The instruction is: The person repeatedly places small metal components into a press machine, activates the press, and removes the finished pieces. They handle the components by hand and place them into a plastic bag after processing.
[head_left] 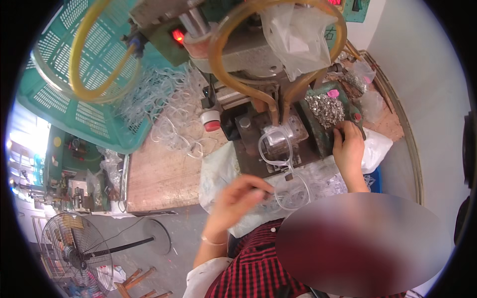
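Note:
A clear plastic eyeglass frame [291, 169] stands with one rim at the metal fixture of a press and its other rim hanging toward me. My left hand [236, 198] is beside the lower rim, fingers pinched together; a small dark piece shows at the fingertips, too small to name. On the right, my right hand [349, 145] rests at the near edge of a pile of tiny silvery metal parts [325, 110] on a green tray [314, 133]. Its fingers are curled together, and what is between the fingertips is hidden.
Many clear frames [176, 119] lie on the wooden table [164, 181], beside a green basket [112, 136]. A red push button [212, 125] sits left of the fixture. Brownish hoses [273, 110] curve down to the fixture. A standing fan [74, 253] is on the floor at left.

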`<state>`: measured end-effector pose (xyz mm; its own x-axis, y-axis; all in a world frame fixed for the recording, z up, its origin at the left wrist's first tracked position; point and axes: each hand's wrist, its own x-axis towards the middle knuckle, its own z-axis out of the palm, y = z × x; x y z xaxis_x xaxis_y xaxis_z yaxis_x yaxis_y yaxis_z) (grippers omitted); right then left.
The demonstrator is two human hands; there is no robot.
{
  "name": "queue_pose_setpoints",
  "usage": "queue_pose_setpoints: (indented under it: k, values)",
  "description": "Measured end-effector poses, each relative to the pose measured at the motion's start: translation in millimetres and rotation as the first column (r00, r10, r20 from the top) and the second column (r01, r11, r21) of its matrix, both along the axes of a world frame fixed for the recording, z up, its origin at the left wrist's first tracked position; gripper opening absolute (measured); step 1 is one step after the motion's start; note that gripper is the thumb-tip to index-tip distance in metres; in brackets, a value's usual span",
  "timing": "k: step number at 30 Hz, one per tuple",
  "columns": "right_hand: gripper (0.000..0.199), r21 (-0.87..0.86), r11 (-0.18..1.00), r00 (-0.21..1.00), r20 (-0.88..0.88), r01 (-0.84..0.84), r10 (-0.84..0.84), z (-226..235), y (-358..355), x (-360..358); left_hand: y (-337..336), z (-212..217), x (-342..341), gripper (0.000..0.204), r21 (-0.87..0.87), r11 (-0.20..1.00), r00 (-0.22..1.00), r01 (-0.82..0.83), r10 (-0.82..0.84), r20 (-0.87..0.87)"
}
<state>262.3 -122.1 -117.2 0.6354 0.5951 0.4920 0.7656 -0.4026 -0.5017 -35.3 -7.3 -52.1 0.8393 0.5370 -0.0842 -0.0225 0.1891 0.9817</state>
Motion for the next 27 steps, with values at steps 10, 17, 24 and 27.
queue_pose_setpoints:
  k: [10,17,24,27]
  values:
    - [0.012,0.220,0.973,0.995,-0.049,-0.074,0.087,27.2,17.0,-0.3,204.4,-20.8,-79.5,0.038,0.968,-0.221,0.675,0.121,0.733,0.083]
    - [0.012,0.173,0.982,0.997,0.010,0.076,-0.079,17.8,-41.0,7.9,217.4,-81.2,-67.0,0.044,0.999,0.043,0.662,0.025,0.748,-0.049]
    - [0.011,0.302,0.953,0.931,-0.335,-0.041,0.146,33.2,-43.6,-9.0,180.2,-75.9,-52.4,0.030,0.300,0.565,0.628,-0.769,0.756,0.185]
    - [0.008,0.432,0.841,0.786,-0.371,-0.324,0.494,75.3,-1.0,-29.5,145.9,-45.6,-18.2,0.039,0.160,0.614,0.635,-0.773,0.750,0.188]
